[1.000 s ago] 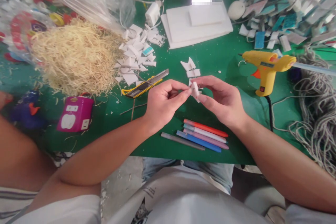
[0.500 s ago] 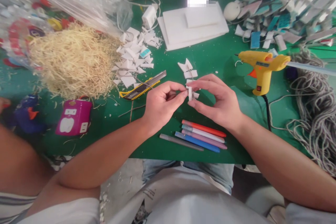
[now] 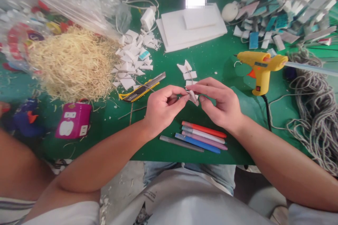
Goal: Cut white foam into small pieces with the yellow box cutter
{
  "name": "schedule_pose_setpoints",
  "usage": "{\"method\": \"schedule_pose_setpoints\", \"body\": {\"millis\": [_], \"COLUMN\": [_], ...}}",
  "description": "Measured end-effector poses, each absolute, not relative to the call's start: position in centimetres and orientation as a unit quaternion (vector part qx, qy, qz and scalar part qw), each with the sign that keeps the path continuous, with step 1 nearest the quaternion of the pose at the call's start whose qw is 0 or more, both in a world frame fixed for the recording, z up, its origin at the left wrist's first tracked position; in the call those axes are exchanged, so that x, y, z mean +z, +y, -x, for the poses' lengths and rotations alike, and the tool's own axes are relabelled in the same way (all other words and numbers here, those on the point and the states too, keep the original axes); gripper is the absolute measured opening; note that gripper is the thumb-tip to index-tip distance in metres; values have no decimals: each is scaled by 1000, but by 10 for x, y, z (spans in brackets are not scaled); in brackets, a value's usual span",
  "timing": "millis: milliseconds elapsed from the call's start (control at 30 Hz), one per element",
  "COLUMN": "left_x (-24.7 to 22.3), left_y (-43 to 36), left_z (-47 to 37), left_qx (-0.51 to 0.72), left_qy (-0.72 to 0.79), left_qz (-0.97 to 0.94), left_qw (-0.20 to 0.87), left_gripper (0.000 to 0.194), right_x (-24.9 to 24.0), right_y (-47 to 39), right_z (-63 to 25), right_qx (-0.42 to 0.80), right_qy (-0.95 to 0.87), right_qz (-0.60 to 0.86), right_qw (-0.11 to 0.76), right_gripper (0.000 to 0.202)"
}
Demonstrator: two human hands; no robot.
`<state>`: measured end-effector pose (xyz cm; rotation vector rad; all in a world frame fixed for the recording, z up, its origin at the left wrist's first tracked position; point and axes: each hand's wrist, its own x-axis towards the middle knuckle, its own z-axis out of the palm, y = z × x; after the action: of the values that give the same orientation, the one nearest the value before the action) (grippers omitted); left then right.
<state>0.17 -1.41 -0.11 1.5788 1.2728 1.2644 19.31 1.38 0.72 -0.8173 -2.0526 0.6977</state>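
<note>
My left hand [image 3: 165,107] pinches a small white foam piece [image 3: 193,97] between thumb and fingertips over the middle of the green table. On its right side, my right hand [image 3: 220,102] has its index finger against the top of the piece, while its thumb stands a little apart from it. Just beyond the fingertips lie more cut white pieces [image 3: 189,75]. A yellow and black utility knife [image 3: 142,88] rests left of my left hand. Several markers [image 3: 200,137] lie side by side in front of both hands.
A yellow glue gun [image 3: 261,68] lies right, near tangled grey cord [image 3: 314,105]. White boards [image 3: 195,33] are at the back, foam scraps [image 3: 132,59] and straw [image 3: 72,63] left. A magenta box [image 3: 73,120] stands front left, beside another person's arm [image 3: 21,161].
The small piece has turned from upright to tilted. My right thumb has come away from its lower end. The whole view has shifted slightly.
</note>
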Motion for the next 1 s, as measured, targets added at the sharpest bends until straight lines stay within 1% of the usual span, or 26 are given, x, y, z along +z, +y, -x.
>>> {"method": "schedule_pose_setpoints", "body": {"millis": [133, 333, 833, 900, 1000], "left_x": [0, -1, -3, -2, 1], "left_y": [-15, -15, -14, -14, -15], "left_z": [-2, -2, -2, -2, -3], "left_qx": [487, 487, 464, 463, 464], "left_qy": [491, 499, 479, 475, 473], "left_qz": [-629, -622, -672, -668, -638], "left_qw": [354, 356, 324, 337, 393], "left_gripper": [7, 8, 5, 5, 5], "right_x": [7, 7, 6, 5, 4], "right_y": [14, 14, 10, 11, 11], "right_z": [-193, -192, -189, -188, -187], "right_qx": [271, 244, 160, 158, 156], "right_qy": [-807, -814, -838, -840, -841], "right_qz": [323, 331, 307, 308, 309], "right_qw": [413, 410, 422, 418, 416], "right_gripper": [29, 40, 44, 47, 52]}}
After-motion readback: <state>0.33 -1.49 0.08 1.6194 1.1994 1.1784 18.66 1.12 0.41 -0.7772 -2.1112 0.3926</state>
